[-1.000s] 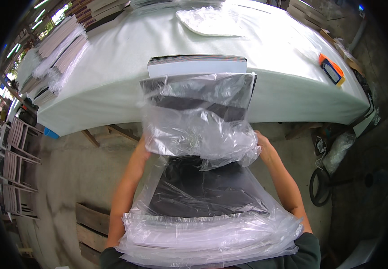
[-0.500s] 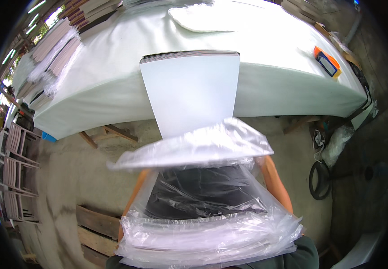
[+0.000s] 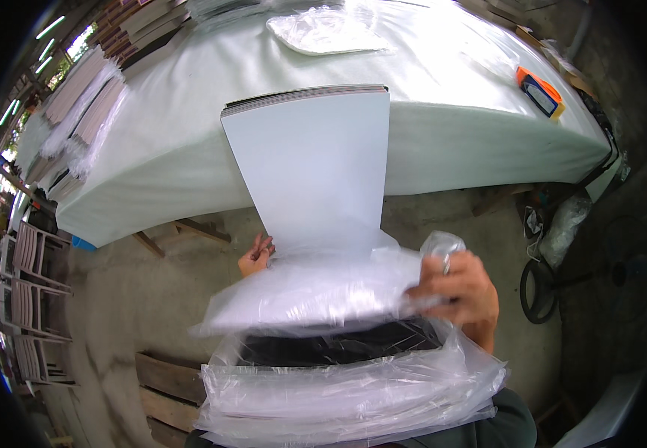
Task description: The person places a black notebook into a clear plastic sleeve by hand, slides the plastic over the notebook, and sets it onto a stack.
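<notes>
A tall stack of white sheets or boards (image 3: 312,157) leans from the table edge down toward me. Its lower end is inside the mouth of a clear plastic bag (image 3: 316,295). My right hand (image 3: 458,287), a ring on one finger, is closed on bunched plastic at the bag's right side. Beside the stack's lower left edge, my left hand (image 3: 258,255) has curled fingers, seemingly pinching the bag's edge. Nearer my body lies a pile of folded clear plastic bags (image 3: 346,396), with a black surface (image 3: 338,345) showing through plastic just beyond it.
A pale cloth covers the table (image 3: 458,145). On it are a folded clear plastic piece (image 3: 327,31), an orange and blue tool or box (image 3: 540,93), and wrapped stacks (image 3: 77,112) at left. White chairs (image 3: 36,299) stand left; a wooden slatted seat (image 3: 170,396) is lower left.
Both hands have come into sight from behind the plastic. The bag's upper sheet has dropped nearer to me, covering more of the black surface, and my right hand has bunched its right side.
</notes>
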`<state>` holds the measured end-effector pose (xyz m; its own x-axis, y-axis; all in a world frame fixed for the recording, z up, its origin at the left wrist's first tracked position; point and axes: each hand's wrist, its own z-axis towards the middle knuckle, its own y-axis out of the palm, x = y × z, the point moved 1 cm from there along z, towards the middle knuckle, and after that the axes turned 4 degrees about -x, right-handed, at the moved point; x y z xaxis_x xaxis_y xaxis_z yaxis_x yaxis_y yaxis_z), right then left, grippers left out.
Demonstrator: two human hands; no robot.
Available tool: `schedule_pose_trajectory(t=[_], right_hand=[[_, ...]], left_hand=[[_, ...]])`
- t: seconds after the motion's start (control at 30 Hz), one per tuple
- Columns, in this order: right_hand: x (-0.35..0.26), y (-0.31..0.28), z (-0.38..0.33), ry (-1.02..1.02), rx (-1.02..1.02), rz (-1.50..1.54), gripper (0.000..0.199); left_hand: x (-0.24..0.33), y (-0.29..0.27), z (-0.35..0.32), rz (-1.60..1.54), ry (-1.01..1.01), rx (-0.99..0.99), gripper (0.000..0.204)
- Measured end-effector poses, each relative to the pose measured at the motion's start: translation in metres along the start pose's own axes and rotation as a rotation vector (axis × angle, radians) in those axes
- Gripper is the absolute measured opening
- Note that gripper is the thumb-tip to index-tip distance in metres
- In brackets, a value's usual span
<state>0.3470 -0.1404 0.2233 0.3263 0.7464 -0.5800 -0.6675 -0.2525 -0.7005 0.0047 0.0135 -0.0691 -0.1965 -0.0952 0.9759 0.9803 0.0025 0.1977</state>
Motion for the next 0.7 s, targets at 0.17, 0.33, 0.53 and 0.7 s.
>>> schedule_pose_trajectory(t=[0.17, 0.33, 0.53, 0.7], right_hand=[[0.049, -0.017, 0.036, 0.189, 0.834, -0.037, 0.019], [0.092, -0.025, 0.048, 0.169, 1.220, 0.456, 0.018], [0.141, 0.008, 0.035, 0.268, 1.154, 0.471, 0.018], [0.183, 0.052, -0.016, 0.632, 0.393, -0.032, 0.019]], left_hand=[[0.027, -0.003, 0.008, 0.486, -0.369, -0.093, 0.048], [0.100, 0.053, -0.007, -0.101, -0.120, 0.027, 0.031], [0.093, 0.030, 0.009, 0.129, 0.105, -0.125, 0.037], [0.065, 0.011, 0.001, 0.703, 0.025, -0.203, 0.037]])
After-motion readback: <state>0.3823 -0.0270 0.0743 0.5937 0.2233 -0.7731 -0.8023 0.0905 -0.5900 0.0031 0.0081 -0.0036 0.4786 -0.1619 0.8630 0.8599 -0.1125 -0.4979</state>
